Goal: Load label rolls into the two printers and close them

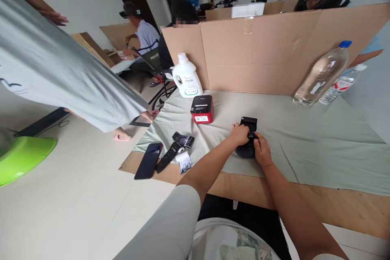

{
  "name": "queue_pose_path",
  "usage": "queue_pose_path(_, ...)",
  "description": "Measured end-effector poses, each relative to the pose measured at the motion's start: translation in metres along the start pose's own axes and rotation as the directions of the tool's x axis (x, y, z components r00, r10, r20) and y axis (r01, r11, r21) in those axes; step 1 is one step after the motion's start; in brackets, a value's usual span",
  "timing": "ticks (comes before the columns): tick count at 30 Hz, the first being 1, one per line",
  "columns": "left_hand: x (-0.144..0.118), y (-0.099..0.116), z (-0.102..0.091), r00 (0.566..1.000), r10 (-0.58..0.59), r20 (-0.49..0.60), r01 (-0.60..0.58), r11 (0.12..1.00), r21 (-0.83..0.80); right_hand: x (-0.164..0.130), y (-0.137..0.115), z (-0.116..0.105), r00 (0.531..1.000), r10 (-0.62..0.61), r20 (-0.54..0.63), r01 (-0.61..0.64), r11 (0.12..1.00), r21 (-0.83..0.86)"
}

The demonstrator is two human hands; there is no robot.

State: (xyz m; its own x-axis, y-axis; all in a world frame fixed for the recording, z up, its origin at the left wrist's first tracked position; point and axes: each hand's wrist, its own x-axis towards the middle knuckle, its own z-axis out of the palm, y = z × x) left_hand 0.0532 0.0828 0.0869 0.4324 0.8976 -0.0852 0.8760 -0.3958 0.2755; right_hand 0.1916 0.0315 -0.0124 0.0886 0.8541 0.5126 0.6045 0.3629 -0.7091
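A dark phone [148, 161] lies left of the red printer [202, 109]. Right of this printer, the left hand [239, 134] has fingers on the black device [245, 152] — closed or not, I cannot tell — and the right hand [263, 151] grips its side.

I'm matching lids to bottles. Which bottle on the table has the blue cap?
The large clear bottle at the right; only its cap is blue. The smaller clear bottle beside it and the white jug have white caps.

Jug [188, 79] behind printer [202, 110]; device [245, 152] right of printer; phone [148, 161] left of paper roll [184, 163].
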Motion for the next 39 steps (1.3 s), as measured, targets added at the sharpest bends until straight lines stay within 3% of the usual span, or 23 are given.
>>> queue_pose_path(6,-0.014,-0.005,0.006,0.96,0.088,-0.266,-0.137,0.976,-0.172,0.001,0.002,-0.001,1.0,-0.021,0.013,0.021,1.0,-0.017)
queue_pose_path(9,-0.036,-0.011,-0.003,0.925,-0.017,-0.38,-0.119,0.935,-0.334,0.0,0.004,-0.002,1.0,-0.013,0.023,0.013,1.0,-0.015)
queue_pose_path(11,-0.061,-0.024,-0.012,0.931,-0.086,-0.354,-0.076,0.905,-0.419,0.0,0.004,-0.002,1.0,-0.009,0.023,0.01,1.0,-0.015)
queue_pose_path(13,-0.092,-0.047,-0.019,0.968,-0.081,-0.24,-0.027,0.909,-0.415,0.0,0.004,-0.001,1.0,-0.01,0.011,0.01,1.0,-0.016)
queue_pose_path(18,-0.166,-0.116,-0.023,0.997,-0.078,0.008,0.078,0.983,-0.169,0.0,0.001,0.0,1.0,-0.001,0.012,0.001,1.0,-0.021)
queue_pose_path(21,-0.185,-0.139,-0.021,0.991,-0.126,0.034,0.128,0.989,-0.069,0.001,0.0,0.0,1.0,0.01,0.011,-0.01,1.0,-0.015)
queue_pose_path(25,-0.181,-0.154,-0.029,0.991,-0.124,-0.055,0.119,0.989,-0.089,0.0,0.001,0.0,1.0,0.022,0.011,-0.022,1.0,-0.014)
queue_pose_path(28,-0.17,-0.167,-0.039,0.974,-0.199,-0.106,0.197,0.98,-0.032,0.0,0.001,0.0,1.0,0.025,0.019,-0.025,1.0,-0.01)
queue_pose_path(31,-0.159,-0.181,-0.045,0.961,-0.276,0.003,0.276,0.96,0.037,0.001,0.001,0.0,0.999,0.029,0.025,-0.029,1.0,-0.008)
queue_pose_path(33,-0.152,-0.186,-0.049,0.958,-0.282,0.048,0.283,0.959,0.001,0.001,0.0,0.0,0.999,0.034,0.025,-0.034,0.999,-0.006)
queue_pose_path(36,-0.144,-0.181,-0.057,0.97,-0.244,0.003,0.233,0.921,-0.313,0.001,-0.001,0.0,0.999,0.036,0.028,-0.036,0.999,0.0)
queue_pose_path(37,-0.141,-0.175,-0.06,0.975,-0.22,-0.012,0.187,0.855,-0.483,0.0,-0.001,0.0,0.999,0.036,0.03,-0.036,0.999,0.002)
queue_pose_path(39,-0.134,-0.157,-0.065,0.99,-0.143,-0.021,0.07,0.606,-0.792,0.0,-0.003,0.0,0.999,0.035,0.031,-0.035,0.999,0.001)
